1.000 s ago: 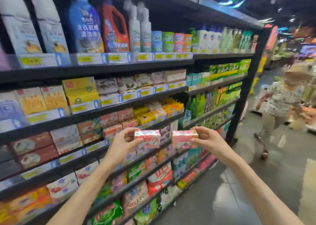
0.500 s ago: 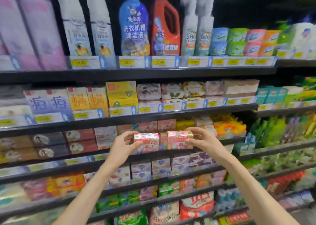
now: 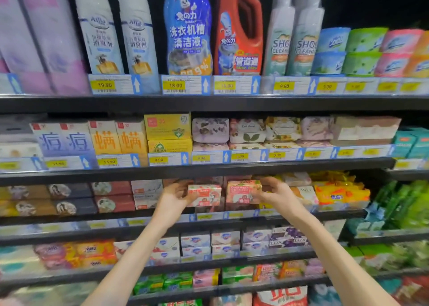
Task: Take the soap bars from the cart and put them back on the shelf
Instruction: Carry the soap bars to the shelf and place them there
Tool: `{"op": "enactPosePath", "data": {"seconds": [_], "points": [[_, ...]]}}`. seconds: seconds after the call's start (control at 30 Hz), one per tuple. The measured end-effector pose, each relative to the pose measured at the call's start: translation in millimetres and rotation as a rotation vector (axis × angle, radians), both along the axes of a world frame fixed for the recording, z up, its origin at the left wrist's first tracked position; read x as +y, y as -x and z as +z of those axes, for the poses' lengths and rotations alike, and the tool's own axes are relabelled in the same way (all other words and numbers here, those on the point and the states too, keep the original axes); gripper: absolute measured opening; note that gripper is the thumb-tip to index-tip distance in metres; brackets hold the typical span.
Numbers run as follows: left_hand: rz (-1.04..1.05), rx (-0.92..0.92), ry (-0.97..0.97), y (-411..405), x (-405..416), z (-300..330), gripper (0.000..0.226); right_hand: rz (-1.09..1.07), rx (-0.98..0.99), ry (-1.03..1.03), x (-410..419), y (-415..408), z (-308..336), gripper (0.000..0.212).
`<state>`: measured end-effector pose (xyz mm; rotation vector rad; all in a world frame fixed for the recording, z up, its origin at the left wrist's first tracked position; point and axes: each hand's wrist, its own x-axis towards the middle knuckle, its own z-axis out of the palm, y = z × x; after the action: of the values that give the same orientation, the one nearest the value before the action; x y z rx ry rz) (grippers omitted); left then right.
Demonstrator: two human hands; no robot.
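I hold two pink boxed soap bars side by side at the third shelf from the top. My left hand (image 3: 174,197) grips the left soap bar (image 3: 205,195) by its left end. My right hand (image 3: 276,193) grips the right soap bar (image 3: 242,191) by its right end. Both boxes sit at the mouth of the soap shelf (image 3: 209,219), in front of similar pink boxes stacked behind them. The cart is out of view.
Boxed soaps fill the shelves above and below. Brown and red soap boxes (image 3: 113,196) lie left of my hands, orange packets (image 3: 339,191) to the right. Detergent bottles (image 3: 188,29) stand on the top shelf. Price tags line each shelf edge.
The view has turned from the aisle to face the shelf squarely. Both hands carried the two soap bars forward and up to the third shelf's opening.
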<state>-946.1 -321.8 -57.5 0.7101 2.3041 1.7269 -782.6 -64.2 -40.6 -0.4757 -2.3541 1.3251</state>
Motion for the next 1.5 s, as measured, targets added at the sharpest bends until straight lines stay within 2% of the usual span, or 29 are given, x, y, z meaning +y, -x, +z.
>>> {"op": "enactPosePath", "data": {"seconds": [0.1,0.13,0.23,0.33,0.43,0.57,0.9,1.1,1.23,1.5], "points": [[-0.006,-0.009,-0.015,-0.8,9.8,1.0,0.031,-0.020,-0.005,0.060,11.4,5.7,-3.3,0.071],[-0.012,-0.003,-0.008,-0.3,12.0,1.1,0.029,-0.023,0.000,0.070,13.7,7.1,-3.2,0.072],[0.009,0.027,0.031,3.0,16.6,-3.2,0.028,-0.029,0.020,0.083,16.1,10.1,-2.4,0.060],[0.033,0.090,0.090,4.0,21.0,-7.2,0.040,-0.032,0.016,0.081,18.6,11.5,-4.4,0.057],[0.081,0.178,0.142,-1.3,24.3,-8.4,0.030,-0.024,-0.003,0.086,21.0,15.6,-8.7,0.053],[0.152,0.340,0.227,-6.4,22.8,-14.0,0.046,-0.019,-0.006,0.081,21.2,21.4,-13.7,0.053],[0.214,0.552,0.336,-13.4,29.2,-19.7,0.030,-0.062,-0.052,0.019,17.7,26.4,-13.7,0.049],[0.265,0.577,0.340,-10.1,35.1,-26.2,0.021,-0.096,-0.076,-0.010,19.1,32.4,-16.0,0.057],[0.271,0.572,0.339,-8.9,36.9,-28.8,0.022,-0.132,-0.099,-0.012,18.9,36.8,-17.0,0.049],[0.265,0.598,0.330,-4.3,36.7,-31.8,0.023,-0.187,-0.097,-0.025,17.0,47.7,-22.8,0.048]]}}
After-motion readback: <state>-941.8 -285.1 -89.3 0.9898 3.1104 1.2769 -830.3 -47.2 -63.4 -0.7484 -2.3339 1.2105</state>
